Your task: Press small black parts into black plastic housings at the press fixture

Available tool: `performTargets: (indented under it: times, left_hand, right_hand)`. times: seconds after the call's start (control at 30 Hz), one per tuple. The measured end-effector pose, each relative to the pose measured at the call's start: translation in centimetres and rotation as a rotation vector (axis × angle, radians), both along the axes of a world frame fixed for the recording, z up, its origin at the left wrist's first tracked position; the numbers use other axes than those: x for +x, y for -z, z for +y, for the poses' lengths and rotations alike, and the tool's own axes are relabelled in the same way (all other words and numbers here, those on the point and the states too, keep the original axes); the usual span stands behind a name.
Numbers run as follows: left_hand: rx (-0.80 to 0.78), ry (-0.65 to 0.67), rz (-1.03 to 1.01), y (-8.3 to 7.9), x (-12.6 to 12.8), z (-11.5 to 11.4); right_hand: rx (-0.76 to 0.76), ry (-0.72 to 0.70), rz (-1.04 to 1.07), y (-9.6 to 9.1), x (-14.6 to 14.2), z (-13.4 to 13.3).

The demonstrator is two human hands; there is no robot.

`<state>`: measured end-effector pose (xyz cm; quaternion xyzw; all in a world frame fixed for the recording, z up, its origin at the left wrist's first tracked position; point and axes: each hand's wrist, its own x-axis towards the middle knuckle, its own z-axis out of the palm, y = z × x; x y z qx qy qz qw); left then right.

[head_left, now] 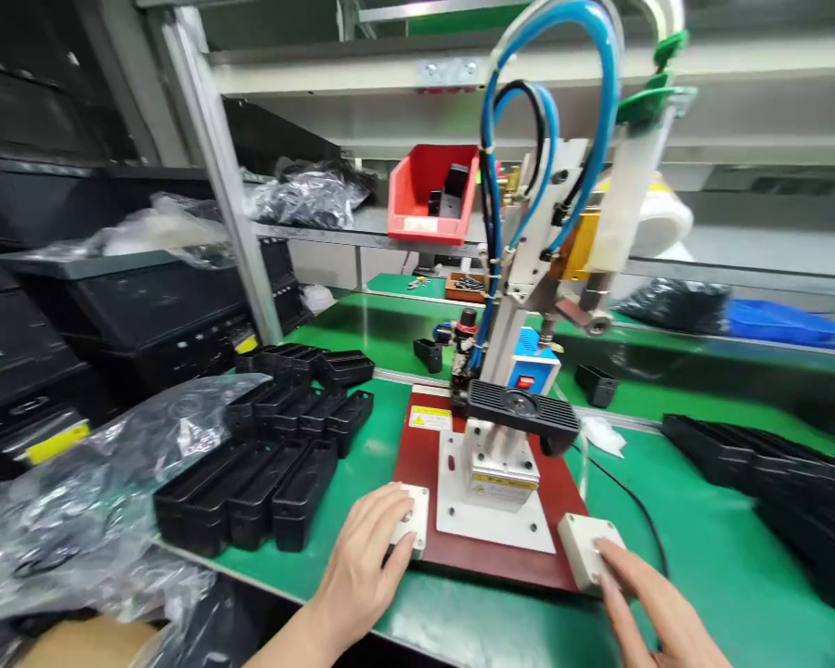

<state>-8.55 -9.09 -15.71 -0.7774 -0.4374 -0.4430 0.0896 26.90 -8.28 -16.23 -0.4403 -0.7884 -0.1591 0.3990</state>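
My left hand point(370, 555) rests over a white button box point(417, 521) at the left front of the press's red base, its fingers stretched and its thumb apart along the near side. Fingertips of my right hand point(650, 603) touch the top of a second white box point(588, 549) at the right front corner; that hand is partly cut off by the frame. Between them stands a bench press machine point(505, 334) with blue hoses. A black ribbed plastic part point(521, 408) sits on its fixture, above the white plate point(452, 506).
Black plastic housings point(302, 482) stand in rows on the green bench at left, beside clear plastic sheeting point(139, 464). More black parts point(730, 455) are stacked at right. A red bin point(431, 199) sits on the shelf behind. A black cable point(640, 506) runs past the right box.
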Motion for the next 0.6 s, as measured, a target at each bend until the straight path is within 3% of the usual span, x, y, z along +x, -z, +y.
performTargets:
  times: [0.23,0.47,0.6]
  left_hand:
    - [0.166,0.033,0.074,1.2,-0.9,0.3]
    - [0.228,-0.035,0.136,-0.7,-0.4,0.7]
    - [0.237,-0.037,0.21,-0.4,-1.2,0.6]
  right_hand:
    - [-0.031,0.038,0.029,-0.9,-1.1,-1.0]
    - [-0.057,0.144,0.028,-1.5,-2.0,-0.3]
    - [-0.066,0.114,0.08,-1.6,-2.3,0.1]
